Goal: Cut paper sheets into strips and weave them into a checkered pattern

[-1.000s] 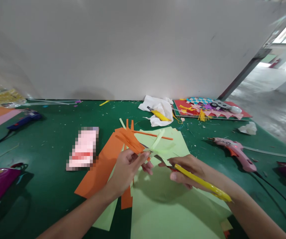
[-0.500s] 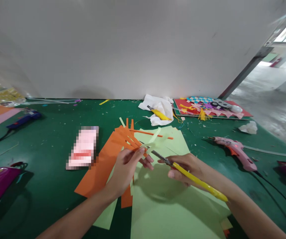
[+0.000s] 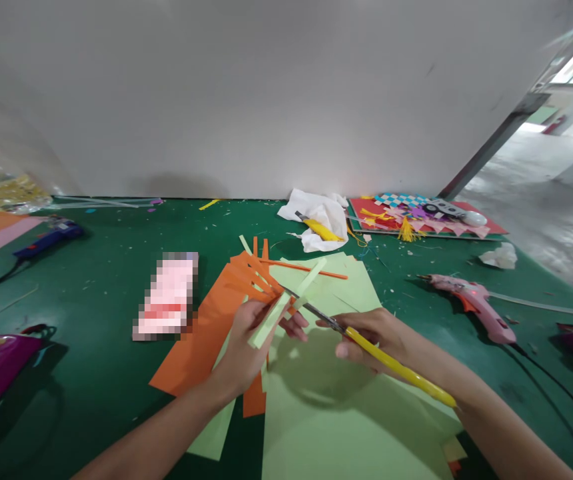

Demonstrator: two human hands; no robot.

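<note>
Over the pale green sheets, the left hand pinched a fan of orange paper strips beside the blades of yellow-handled scissors.
The left thumb and fingers closed on the strips near one end, while a pale green strip slanted across the thumb, whether gripped or loose could not be told. The right hand was curled round the handles; the blades looked nearly together, and any paper between them was too small to make out. Snipping narrow strips seemed the step in hand; another cut would have called for parting the blades, steadying the paper and keeping the left fingertips clear of the edges. A loose orange strip lay beyond the blades, and orange sheets lay beside the left hand on the green table.
</note>
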